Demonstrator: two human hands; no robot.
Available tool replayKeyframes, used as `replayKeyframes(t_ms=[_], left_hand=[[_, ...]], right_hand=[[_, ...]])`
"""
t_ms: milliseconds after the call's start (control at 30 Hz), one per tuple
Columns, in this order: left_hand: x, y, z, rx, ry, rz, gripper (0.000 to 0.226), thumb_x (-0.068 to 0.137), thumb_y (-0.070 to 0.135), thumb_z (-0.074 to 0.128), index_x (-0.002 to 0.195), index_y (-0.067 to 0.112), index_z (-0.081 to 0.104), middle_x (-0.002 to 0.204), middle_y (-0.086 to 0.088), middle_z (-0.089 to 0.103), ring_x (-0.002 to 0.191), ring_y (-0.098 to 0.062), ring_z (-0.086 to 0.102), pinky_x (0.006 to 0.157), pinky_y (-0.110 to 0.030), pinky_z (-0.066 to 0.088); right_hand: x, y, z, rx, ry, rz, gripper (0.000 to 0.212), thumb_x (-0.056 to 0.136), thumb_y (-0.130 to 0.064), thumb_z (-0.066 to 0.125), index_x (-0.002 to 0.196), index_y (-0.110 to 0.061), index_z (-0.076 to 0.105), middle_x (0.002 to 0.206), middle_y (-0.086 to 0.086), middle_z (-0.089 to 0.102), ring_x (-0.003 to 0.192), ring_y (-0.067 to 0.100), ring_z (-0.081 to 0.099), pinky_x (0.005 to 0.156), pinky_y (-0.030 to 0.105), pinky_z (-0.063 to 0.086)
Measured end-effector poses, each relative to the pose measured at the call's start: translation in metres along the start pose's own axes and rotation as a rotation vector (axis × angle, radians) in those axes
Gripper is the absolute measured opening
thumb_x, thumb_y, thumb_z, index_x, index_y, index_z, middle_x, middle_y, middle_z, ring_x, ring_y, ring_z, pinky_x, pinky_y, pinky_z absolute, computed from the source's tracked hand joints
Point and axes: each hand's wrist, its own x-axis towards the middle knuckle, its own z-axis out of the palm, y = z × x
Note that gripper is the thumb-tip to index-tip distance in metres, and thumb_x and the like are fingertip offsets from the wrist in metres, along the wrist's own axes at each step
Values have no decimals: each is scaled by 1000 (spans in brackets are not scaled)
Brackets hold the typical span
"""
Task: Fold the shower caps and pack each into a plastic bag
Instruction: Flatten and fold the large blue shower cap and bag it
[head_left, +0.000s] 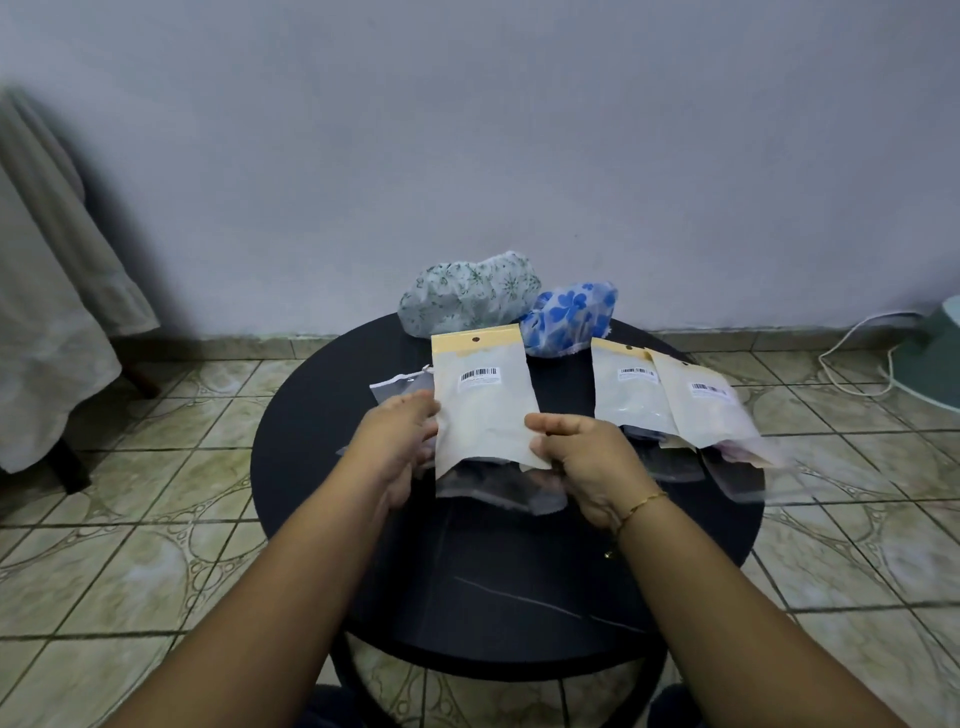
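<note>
A white plastic bag (485, 400) with a yellow header and a barcode label stands upright above the round black table (498, 587). My left hand (400, 441) holds its left edge and my right hand (582, 457) grips its lower right edge. The bag's clear open flap hangs below my hands. A green-flowered shower cap (467, 291) and a blue-flowered shower cap (569, 317) lie unfolded at the table's far edge. Two more bags (631, 389) (706, 410) lie overlapping on the right of the table.
A small clear bag (400, 387) lies behind my left hand. A cloth-covered piece of furniture (47, 312) stands at the left. A white cable (857, 353) and a green object (935, 353) lie on the tiled floor at the right.
</note>
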Motion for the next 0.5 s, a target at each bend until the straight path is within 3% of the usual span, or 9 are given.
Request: replayKeyframes(t_ms=[100, 200, 333, 400, 467, 500], left_hand=[[-8, 9, 13, 22, -101, 22, 18, 91, 7, 47, 91, 17, 63, 79, 2, 68, 67, -7, 63, 65, -29, 42], [-5, 7, 19, 74, -128, -11, 14, 92, 14, 48, 92, 20, 60, 90, 5, 66, 90, -10, 62, 67, -30, 43], [4, -10, 23, 318, -83, -11, 14, 95, 14, 41, 88, 23, 49, 79, 2, 48, 74, -21, 50, 64, -29, 34], [10, -17, 25, 524, -74, 60, 17, 94, 10, 39, 97, 24, 49, 78, 1, 46, 77, -22, 48, 68, -33, 37], [20, -23, 23, 650, -36, 235, 32, 89, 12, 53, 119, 23, 52, 77, 5, 53, 79, -18, 54, 76, -33, 44], [20, -23, 23, 697, -20, 313, 34, 81, 15, 65, 114, 22, 61, 76, 8, 57, 79, -15, 59, 82, -30, 45]], right_hand=[[-5, -13, -12, 41, 13, -14, 24, 88, 10, 52, 94, -10, 65, 105, 11, 63, 87, 22, 64, 61, 30, 60], [-9, -22, -23, 67, 29, 1, 23, 89, 10, 51, 98, -6, 64, 112, 12, 59, 97, 28, 62, 59, 31, 60], [-10, -23, -33, 114, 39, 45, 25, 90, 12, 48, 110, 2, 60, 115, 13, 54, 84, 26, 61, 59, 33, 60], [-8, -23, -36, 148, 50, 65, 25, 90, 13, 47, 110, 4, 60, 119, 15, 53, 84, 28, 61, 58, 32, 60], [-5, -22, -39, 156, 68, 75, 25, 90, 13, 47, 109, 4, 60, 119, 14, 52, 85, 28, 60, 56, 32, 60], [-4, -21, -40, 142, 73, 77, 25, 90, 13, 47, 106, 2, 61, 119, 13, 53, 88, 29, 60, 56, 33, 60]])
